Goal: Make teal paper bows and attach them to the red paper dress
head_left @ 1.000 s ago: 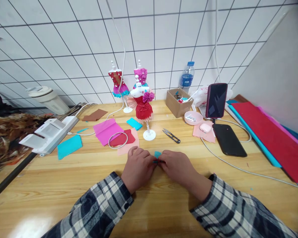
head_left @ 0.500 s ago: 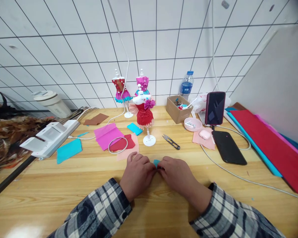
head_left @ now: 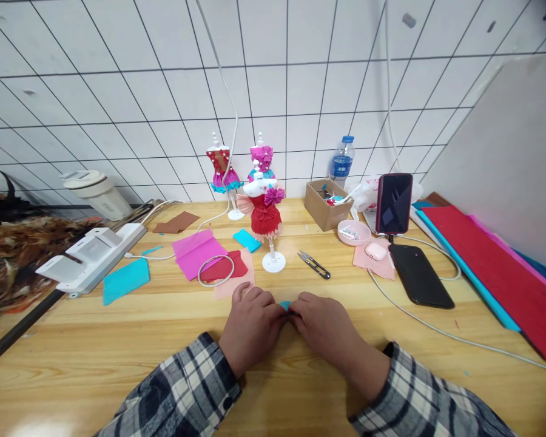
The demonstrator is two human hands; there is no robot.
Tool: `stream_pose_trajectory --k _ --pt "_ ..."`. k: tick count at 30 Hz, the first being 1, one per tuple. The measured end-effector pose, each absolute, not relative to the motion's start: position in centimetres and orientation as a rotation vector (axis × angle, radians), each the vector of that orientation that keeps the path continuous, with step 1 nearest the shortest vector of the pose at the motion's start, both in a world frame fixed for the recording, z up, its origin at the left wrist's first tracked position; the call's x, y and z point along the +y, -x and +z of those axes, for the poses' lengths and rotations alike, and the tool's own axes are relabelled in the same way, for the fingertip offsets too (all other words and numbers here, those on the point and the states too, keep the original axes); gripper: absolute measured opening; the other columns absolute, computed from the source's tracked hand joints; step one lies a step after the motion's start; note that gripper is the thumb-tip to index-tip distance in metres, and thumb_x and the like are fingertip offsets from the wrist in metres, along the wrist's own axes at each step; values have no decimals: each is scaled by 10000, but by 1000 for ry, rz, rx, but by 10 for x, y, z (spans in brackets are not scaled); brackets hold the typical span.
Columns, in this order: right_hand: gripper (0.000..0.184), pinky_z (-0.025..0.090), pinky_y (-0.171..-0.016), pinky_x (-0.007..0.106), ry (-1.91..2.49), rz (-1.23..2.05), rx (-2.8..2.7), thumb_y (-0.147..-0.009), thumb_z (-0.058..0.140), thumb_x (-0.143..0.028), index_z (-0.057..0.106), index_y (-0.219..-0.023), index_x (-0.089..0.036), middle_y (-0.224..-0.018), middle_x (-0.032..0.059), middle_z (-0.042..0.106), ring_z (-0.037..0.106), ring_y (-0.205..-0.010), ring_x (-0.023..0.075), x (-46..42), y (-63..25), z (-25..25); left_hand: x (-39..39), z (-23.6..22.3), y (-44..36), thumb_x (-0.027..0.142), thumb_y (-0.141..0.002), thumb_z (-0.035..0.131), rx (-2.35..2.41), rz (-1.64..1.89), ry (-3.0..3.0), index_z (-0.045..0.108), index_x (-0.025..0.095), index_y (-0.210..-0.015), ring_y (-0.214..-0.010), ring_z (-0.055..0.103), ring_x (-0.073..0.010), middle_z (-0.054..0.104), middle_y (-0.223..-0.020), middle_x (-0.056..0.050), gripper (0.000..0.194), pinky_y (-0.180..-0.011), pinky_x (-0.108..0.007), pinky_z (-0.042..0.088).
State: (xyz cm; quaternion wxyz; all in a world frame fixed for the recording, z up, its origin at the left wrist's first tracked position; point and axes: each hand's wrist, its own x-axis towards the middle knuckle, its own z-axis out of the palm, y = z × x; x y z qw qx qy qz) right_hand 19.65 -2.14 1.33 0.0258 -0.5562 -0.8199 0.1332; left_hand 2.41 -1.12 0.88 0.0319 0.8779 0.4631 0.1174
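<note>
Between my fingertips is a small piece of blue crepe paper point(head_left: 285, 305), mostly hidden by the hands. My left hand point(head_left: 253, 328) pinches its left side, and my right hand point(head_left: 324, 325) pinches it from the right; both rest low over the table. Just beyond them stands a mini dress form point(head_left: 266, 221) in a red paper dress with a magenta flower. Thread snips point(head_left: 314, 265) lie beyond my right hand. Past my left hand are a pink sheet point(head_left: 230, 291), a red sheet point(head_left: 236, 264) and a magenta sheet point(head_left: 195, 247), with a metal ring point(head_left: 201, 274) on top.
Two more dressed forms stand behind, one in red and purple point(head_left: 222, 170). At right are a cardboard box point(head_left: 330, 217), a pink dish point(head_left: 353, 233), a propped phone point(head_left: 394, 203), a flat black phone point(head_left: 421, 276) and stacked coloured paper point(head_left: 491, 273). A power strip point(head_left: 95, 258) lies left.
Both hands stay together at the same spot, still pinching the blue paper. Less of the paper shows above the fingers. The whole view has shifted slightly.
</note>
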Motion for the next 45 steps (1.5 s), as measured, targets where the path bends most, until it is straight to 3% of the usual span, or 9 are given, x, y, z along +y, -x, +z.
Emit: stream_pose_trajectory --k 11,20,28,34,45 --pt "217 318 -566 265 1714 376 -2523 -929 463 -259 662 -859 -208 -867 30 644 611 -729 154 -21 -199 11 -12 8 -27 277 -853 584 1391 367 -2720 695 246 -829 -860 530 -216 628 -802 -29 117 -971 -484 306" --pt "176 266 -533 268 1691 334 -2498 -918 483 -257 643 -858 -219 -858 14 639 596 -696 149 -24 -200 10 -12 7 -27 285 -860 577 1391 345 -2732 692 239 -770 -853 531 -215 629 -776 -22 153 -987 -502 290" --pt "204 277 -535 274 1652 316 -2519 -925 457 -248 652 -867 -229 -853 11 641 597 -694 156 -22 -201 10 -10 6 -25 297 -867 567 1384 359 -2720 694 246 -772 -854 535 -214 628 -776 -20 166 -995 -509 285" --pt "218 309 -572 263 1665 372 -2512 -924 449 -221 661 -875 -210 -870 27 648 602 -745 155 -21 -202 11 -12 8 -26 284 -849 588 1402 402 -2721 697 264 -877 -903 550 -231 647 -827 -19 114 -1033 -572 205" --pt "215 325 -580 263 1686 378 -2524 -927 449 -240 662 -900 -235 -871 17 636 602 -753 156 -23 -201 14 -11 9 -27 299 -848 589 1402 397 -2713 706 257 -782 -888 550 -234 646 -811 -22 140 -1017 -605 192"
